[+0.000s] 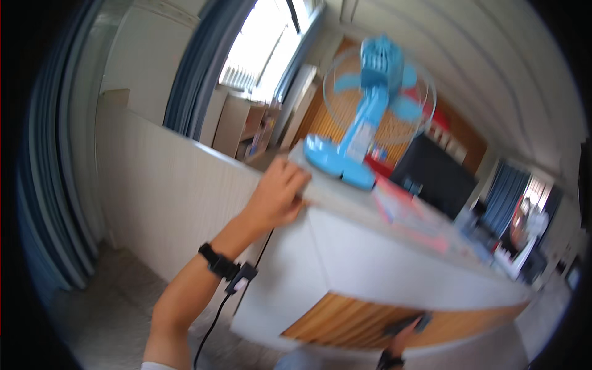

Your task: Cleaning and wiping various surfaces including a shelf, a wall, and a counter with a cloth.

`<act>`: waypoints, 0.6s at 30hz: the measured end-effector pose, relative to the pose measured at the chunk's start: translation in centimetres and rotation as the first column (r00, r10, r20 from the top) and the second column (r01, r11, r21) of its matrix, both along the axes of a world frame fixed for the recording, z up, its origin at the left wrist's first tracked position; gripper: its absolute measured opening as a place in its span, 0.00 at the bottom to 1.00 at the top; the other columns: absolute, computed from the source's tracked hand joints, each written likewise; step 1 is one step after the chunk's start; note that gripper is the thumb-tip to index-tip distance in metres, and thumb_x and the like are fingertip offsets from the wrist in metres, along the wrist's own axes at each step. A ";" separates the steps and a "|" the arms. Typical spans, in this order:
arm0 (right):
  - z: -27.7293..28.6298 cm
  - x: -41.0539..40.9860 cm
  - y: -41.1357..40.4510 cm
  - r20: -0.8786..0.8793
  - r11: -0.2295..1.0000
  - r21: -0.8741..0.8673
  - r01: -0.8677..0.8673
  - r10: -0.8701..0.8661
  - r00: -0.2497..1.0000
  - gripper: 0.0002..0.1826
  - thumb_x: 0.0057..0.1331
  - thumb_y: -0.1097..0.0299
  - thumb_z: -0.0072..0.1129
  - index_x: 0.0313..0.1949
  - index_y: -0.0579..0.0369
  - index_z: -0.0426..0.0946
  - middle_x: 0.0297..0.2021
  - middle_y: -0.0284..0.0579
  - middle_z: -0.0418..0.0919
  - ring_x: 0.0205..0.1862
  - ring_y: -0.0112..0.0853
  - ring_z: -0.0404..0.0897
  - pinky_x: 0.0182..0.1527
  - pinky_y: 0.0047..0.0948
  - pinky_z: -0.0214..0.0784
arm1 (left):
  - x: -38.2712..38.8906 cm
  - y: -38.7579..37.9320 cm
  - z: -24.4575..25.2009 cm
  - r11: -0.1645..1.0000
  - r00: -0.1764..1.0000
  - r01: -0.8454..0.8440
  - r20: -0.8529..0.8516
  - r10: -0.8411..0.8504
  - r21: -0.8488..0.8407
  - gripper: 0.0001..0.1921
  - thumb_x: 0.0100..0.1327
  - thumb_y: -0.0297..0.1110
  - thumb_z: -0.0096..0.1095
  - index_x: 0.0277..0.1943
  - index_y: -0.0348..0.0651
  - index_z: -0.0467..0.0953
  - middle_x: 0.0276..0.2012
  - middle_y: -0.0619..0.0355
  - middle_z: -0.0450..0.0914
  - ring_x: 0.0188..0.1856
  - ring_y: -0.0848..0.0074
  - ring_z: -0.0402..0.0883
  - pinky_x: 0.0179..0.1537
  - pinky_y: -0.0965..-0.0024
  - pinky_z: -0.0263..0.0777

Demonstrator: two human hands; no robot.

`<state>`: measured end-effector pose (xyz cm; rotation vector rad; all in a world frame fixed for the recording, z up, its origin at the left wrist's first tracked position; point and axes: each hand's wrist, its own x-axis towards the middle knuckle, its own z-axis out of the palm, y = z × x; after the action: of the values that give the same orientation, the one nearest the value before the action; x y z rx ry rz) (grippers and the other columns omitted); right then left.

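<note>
My left hand (277, 194) rests with bent fingers at the corner of a grey countertop, beside the foot of a blue electric fan (340, 162); whether it grips anything there cannot be told. A black strap with a small cabled device (229, 270) is round the left wrist. Low in front of the wood-slatted panel (342, 319) of the white counter (370, 259), my right hand (407, 333) is shut on a dark object (407, 324), blurred, its kind unclear. A black band circles the right wrist too.
Red and white papers or packets (407, 208) lie on the countertop, with a dark monitor (434, 175) behind. A pale partition (180, 185) meets the counter on the left, near blue curtains (55, 162). Further back are a shelf unit (249, 125) and a white fan (527, 236).
</note>
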<state>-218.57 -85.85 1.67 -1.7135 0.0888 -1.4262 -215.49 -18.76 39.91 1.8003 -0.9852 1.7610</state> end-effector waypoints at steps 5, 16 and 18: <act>3.3 -12.0 18.8 -0.423 0.957 0.275 0.091 0.035 0.905 0.31 0.77 0.52 0.41 0.71 0.57 0.53 0.70 0.50 0.54 0.70 0.39 0.56 0.71 0.36 0.48 | 0.1 0.4 -1.7 1.000 1.000 -0.008 0.017 0.008 0.015 0.24 0.42 0.30 0.74 0.46 0.38 0.75 0.40 0.49 0.74 0.41 0.53 0.69 0.44 0.56 0.68; -1.6 -14.8 30.7 -0.263 0.579 0.808 -0.111 0.523 0.811 0.24 0.76 0.53 0.45 0.62 0.58 0.69 0.58 0.46 0.72 0.58 0.34 0.71 0.62 0.29 0.62 | -1.2 -1.1 -1.8 0.984 0.984 -0.171 0.045 0.173 -0.038 0.24 0.42 0.27 0.75 0.46 0.40 0.77 0.42 0.50 0.78 0.44 0.54 0.74 0.46 0.57 0.69; -2.0 -14.7 32.3 -0.141 0.406 0.904 -0.134 0.579 0.803 0.24 0.76 0.53 0.45 0.60 0.58 0.72 0.56 0.45 0.75 0.56 0.34 0.74 0.61 0.28 0.65 | -0.3 -1.5 -1.8 0.983 0.983 -0.180 0.016 0.181 -0.039 0.24 0.43 0.25 0.74 0.46 0.39 0.77 0.44 0.48 0.77 0.46 0.54 0.73 0.47 0.57 0.69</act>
<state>-233.22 -53.50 -0.29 -1.0113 0.5564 -0.4157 -215.83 -20.22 38.10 1.9047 -0.8125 1.8937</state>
